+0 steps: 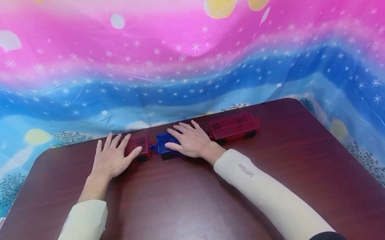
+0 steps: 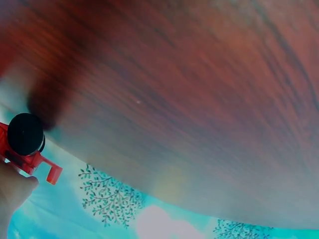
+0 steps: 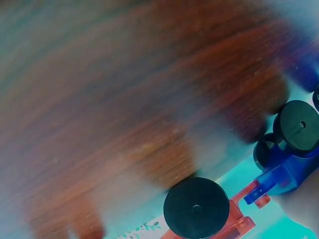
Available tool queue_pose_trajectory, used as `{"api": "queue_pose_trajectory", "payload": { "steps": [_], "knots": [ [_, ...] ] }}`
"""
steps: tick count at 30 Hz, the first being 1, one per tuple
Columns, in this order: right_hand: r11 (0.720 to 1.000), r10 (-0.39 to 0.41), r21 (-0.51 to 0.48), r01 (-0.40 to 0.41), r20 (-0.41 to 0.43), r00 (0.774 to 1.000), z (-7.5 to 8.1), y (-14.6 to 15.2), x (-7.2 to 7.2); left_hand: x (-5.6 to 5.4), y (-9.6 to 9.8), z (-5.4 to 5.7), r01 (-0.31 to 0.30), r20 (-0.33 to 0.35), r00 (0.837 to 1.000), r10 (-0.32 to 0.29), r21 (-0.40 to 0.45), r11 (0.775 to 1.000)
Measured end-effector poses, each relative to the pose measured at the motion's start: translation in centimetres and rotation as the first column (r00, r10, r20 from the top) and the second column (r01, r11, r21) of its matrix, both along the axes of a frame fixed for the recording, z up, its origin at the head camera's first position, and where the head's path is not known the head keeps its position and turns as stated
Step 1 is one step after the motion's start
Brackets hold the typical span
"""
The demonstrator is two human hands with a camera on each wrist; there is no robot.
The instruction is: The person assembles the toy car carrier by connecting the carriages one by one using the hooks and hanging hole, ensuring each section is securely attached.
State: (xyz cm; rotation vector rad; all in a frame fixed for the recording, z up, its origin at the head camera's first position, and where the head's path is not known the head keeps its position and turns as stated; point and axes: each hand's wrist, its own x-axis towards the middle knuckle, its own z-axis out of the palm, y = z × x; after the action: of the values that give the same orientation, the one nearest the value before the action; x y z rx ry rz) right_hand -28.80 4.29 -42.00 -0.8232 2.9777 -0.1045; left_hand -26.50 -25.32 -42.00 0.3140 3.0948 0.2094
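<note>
Three see-through toy train cars on black wheels stand in a row near the table's far edge. With fingers spread, my left hand (image 1: 111,160) lies at the short red car (image 1: 142,143), its thumb over the car. That car's red hook (image 2: 54,173) sticks out in the left wrist view. My right hand (image 1: 192,141) rests on the blue car (image 1: 162,141), fingers stretched forward, covering its right part. To its right stands the longer red car (image 1: 233,126). In the right wrist view the blue coupling (image 3: 266,181) meets a red coupling (image 3: 243,199); whether they are locked I cannot tell.
The brown wooden table (image 1: 190,217) has rounded far corners. Behind and around it hangs a pink and blue patterned cloth (image 1: 178,69), close to the table's far edge and the cars.
</note>
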Motion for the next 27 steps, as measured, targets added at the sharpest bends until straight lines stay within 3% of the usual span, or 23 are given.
{"api": "queue_pose_trajectory", "payload": {
  "steps": [27],
  "knots": [
    [1.000, 0.008, 0.011, -0.008, 0.010, 1.000, 0.1, 0.4, -0.1, 0.2, -1.9, -0.4, -0.015, -0.016, 1.000, 0.016, 0.086, 0.996]
  ]
}}
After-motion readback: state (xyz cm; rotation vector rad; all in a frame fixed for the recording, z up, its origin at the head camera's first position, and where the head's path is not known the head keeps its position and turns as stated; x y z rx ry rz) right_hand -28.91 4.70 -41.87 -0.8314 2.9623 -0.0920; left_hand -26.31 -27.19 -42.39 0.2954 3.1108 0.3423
